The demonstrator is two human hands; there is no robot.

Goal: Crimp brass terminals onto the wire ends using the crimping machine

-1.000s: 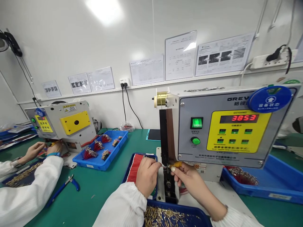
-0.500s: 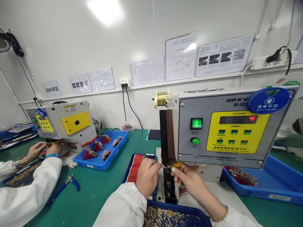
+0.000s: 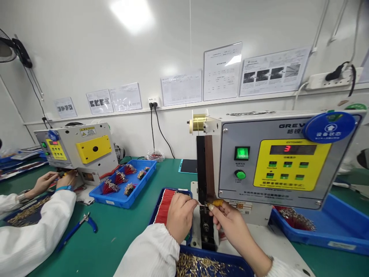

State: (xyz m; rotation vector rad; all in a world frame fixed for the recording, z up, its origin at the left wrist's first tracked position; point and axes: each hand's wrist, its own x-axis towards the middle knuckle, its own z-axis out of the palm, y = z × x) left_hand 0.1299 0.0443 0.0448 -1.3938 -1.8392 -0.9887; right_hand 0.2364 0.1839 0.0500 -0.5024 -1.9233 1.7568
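My left hand [image 3: 180, 215] is closed in a pinch at the left side of the black crimping head [image 3: 205, 227]. A thin piece sticks out from its fingertips toward the head, too small to name. On the other side, my right hand [image 3: 229, 219] grips a small yellow-handled tool [image 3: 216, 202], its tip at the same spot of the head. Beyond my left hand stands a tray of red wires [image 3: 165, 206], partly covered by that hand. Below both hands is a blue tray [image 3: 245, 265] with many loose gold-coloured metal terminals [image 3: 198, 265].
The grey machine [image 3: 239, 184] with a lit display rises at the right. A blue bin [image 3: 343, 227] with wire bundles sits beside it. To the left are another blue bin [image 3: 132, 194], blue-handled pliers [image 3: 76, 231] and a co-worker's hands [image 3: 67, 181] at a second machine [image 3: 89, 154].
The view has shifted slightly. The red digit on the machine's display has gone from 4 to 3. Both my hands keep nearly the same place and grip.
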